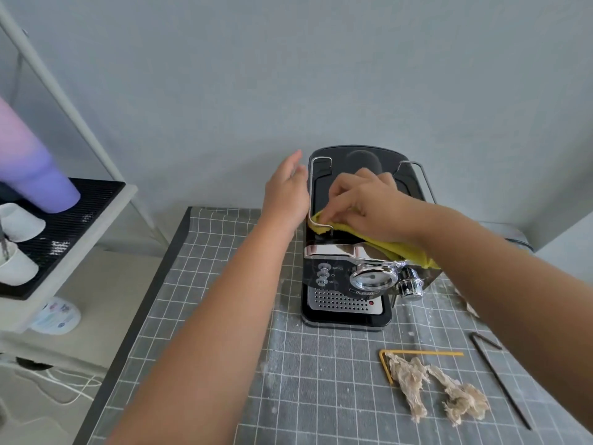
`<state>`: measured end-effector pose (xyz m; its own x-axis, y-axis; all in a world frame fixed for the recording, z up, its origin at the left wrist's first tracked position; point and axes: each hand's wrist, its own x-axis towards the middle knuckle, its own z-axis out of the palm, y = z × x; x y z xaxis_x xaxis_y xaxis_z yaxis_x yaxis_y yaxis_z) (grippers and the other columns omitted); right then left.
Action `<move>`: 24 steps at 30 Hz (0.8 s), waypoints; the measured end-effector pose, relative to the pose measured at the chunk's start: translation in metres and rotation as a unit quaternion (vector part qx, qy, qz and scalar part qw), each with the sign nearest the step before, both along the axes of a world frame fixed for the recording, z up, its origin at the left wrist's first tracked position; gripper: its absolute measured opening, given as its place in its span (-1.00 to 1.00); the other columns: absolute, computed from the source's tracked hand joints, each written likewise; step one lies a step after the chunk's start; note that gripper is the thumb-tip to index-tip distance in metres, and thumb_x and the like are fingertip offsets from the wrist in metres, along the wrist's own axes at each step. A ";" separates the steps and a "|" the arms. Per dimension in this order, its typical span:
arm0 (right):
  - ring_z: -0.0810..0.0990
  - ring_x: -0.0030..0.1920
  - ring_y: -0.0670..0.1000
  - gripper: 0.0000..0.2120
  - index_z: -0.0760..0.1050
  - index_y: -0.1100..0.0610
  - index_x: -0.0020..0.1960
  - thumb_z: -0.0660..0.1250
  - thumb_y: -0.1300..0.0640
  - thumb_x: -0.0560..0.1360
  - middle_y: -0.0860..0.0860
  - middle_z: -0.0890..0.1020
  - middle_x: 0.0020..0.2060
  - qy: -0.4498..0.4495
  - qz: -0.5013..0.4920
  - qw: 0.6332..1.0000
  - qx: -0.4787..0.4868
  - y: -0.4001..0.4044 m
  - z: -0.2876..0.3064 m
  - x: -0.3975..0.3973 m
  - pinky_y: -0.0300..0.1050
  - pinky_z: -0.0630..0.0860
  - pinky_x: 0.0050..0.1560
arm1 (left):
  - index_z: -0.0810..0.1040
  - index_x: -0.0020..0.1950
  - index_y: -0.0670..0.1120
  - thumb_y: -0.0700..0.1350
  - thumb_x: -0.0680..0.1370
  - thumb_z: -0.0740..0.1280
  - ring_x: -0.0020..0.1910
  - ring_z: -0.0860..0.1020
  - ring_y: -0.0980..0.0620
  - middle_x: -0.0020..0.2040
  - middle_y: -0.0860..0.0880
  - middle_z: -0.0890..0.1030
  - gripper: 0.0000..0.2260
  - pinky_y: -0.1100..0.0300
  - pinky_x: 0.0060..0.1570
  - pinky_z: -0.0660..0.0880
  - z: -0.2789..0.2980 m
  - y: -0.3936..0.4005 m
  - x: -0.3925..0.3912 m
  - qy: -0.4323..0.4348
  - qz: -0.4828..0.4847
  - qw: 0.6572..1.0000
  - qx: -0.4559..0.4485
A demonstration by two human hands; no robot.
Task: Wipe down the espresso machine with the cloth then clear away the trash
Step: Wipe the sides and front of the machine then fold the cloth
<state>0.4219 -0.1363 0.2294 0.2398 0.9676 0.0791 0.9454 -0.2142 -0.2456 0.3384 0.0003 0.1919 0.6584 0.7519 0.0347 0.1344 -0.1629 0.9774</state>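
A black and chrome espresso machine (346,284) stands at the back of a grey grid-patterned tablecloth (224,316). My right hand (369,203) presses a yellow cloth (401,248) onto the machine's top, by the left chrome rail. My left hand (287,191) lies flat against the machine's left side, fingers apart, holding nothing. In front of the machine lie the trash pieces: crumpled brownish paper (436,390), a bent yellow straw (417,353) and a bent black straw (500,383).
White crumbs or powder dot the cloth around the machine. A shelf at the left holds a black mat (80,213), a purple tumbler (35,175) and white cups (19,223). A grey wall stands right behind the machine. The table's left edge drops off to the floor.
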 end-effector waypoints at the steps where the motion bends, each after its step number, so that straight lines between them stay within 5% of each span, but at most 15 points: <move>1: 0.30 0.08 -0.05 -0.81 0.59 -0.32 0.00 0.28 -0.04 0.56 -0.19 0.44 -0.03 0.002 -0.006 1.000 -0.010 -0.005 0.003 0.005 -0.04 0.12 0.15 | 0.34 0.48 -0.03 -0.10 0.67 0.09 0.45 0.32 0.08 0.48 0.02 0.37 -0.63 0.15 0.43 0.23 0.005 0.005 0.007 0.017 -0.010 1.000 -0.003; 6: 0.35 0.16 0.09 -0.80 0.58 -0.32 0.07 0.21 -0.18 0.54 -0.10 0.46 0.05 -0.077 -0.150 0.986 0.011 0.013 0.003 0.014 0.03 0.18 0.18 | 0.35 0.46 -0.12 0.01 0.68 0.02 0.46 0.32 -0.03 0.46 -0.06 0.39 -0.59 0.13 0.41 0.22 0.016 -0.004 0.029 0.086 -0.043 0.995 0.024; 11: 0.31 0.13 0.05 -0.78 0.60 -0.21 0.11 0.21 -0.03 0.59 -0.10 0.46 0.09 -0.035 -0.046 0.998 0.001 0.009 -0.010 -0.001 -0.03 0.17 0.16 | 0.20 0.56 0.01 0.23 0.64 -0.18 0.51 0.22 -0.09 0.53 -0.03 0.28 -0.43 0.04 0.44 0.13 0.015 -0.009 0.026 0.127 -0.039 0.987 0.086; 15: 0.26 0.09 -0.07 -0.77 0.55 -0.35 0.04 0.23 -0.01 0.59 -0.19 0.40 -0.02 0.038 0.001 0.999 -0.036 -0.016 0.001 0.005 -0.07 0.08 0.18 | 0.32 0.47 -0.05 0.09 0.68 -0.08 0.43 0.33 -0.13 0.44 -0.10 0.42 -0.55 0.02 0.34 0.27 0.009 -0.010 0.027 0.154 -0.036 0.982 0.102; 18: 0.29 0.09 -0.03 -0.76 0.53 -0.39 -0.04 0.25 -0.01 0.57 -0.18 0.43 -0.02 0.014 -0.071 0.997 -0.007 -0.013 0.004 0.012 0.00 0.14 0.20 | 0.34 0.43 -0.06 -0.05 0.66 -0.03 0.38 0.37 -0.16 0.38 -0.14 0.46 -0.62 0.01 0.27 0.33 0.004 -0.007 0.028 0.172 -0.004 0.979 0.106; 21: 0.34 0.12 0.08 -0.75 0.57 -0.30 0.09 0.19 -0.01 0.58 -0.10 0.45 0.02 -0.064 -0.172 0.982 0.045 0.000 -0.006 0.002 0.03 0.22 0.15 | 0.35 0.43 -0.04 -0.09 0.65 -0.01 0.37 0.36 -0.16 0.36 -0.15 0.47 -0.63 0.02 0.26 0.34 0.000 -0.003 0.027 0.168 0.012 0.980 0.101; 24: 0.31 0.10 0.03 -0.76 0.56 -0.31 0.13 0.19 -0.05 0.57 -0.11 0.41 -0.01 -0.035 -0.112 0.993 0.024 -0.002 -0.012 -0.011 0.03 0.21 0.15 | 0.30 0.49 0.02 -0.08 0.65 -0.01 0.40 0.34 -0.13 0.39 -0.10 0.45 -0.60 0.01 0.31 0.32 -0.002 -0.001 0.027 0.167 0.012 0.980 0.108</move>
